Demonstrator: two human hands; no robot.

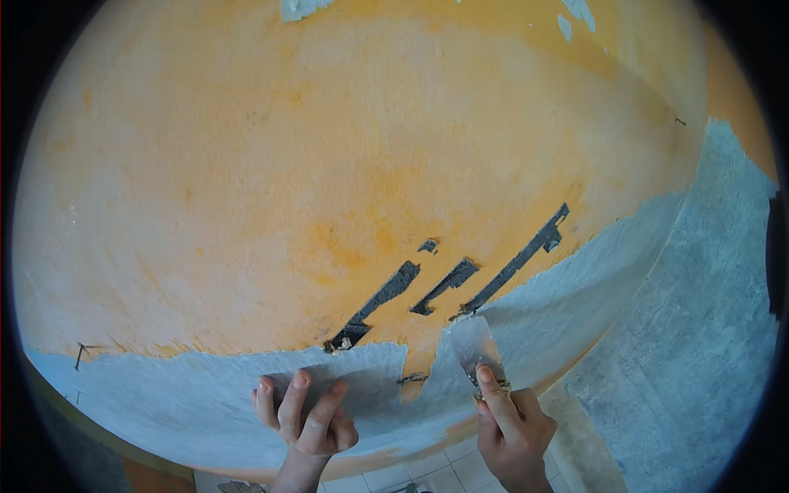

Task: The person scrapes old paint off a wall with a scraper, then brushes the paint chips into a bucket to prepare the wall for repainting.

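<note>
My right hand (511,419) grips a putty knife (477,343) by its handle, the index finger laid along the blade. The blade's front edge touches the wall at the border between orange paint (246,205) and bare grey plaster (205,390), just below the longest dark scraped strip (518,259). My left hand (308,415) rests its spread fingertips against the grey plaster, holding nothing. Above it, a second dark strip (382,296) slants up through the paint, and a shorter one (446,286) lies between the two. A narrow tongue of orange paint (421,361) hangs down between my hands.
A nail (80,356) sticks out at the left along the paint edge, and another (680,122) at the upper right. The adjoining wall (674,329) on the right is mostly bare grey. White floor tiles (427,468) show below, with some debris (240,487) at the lower left.
</note>
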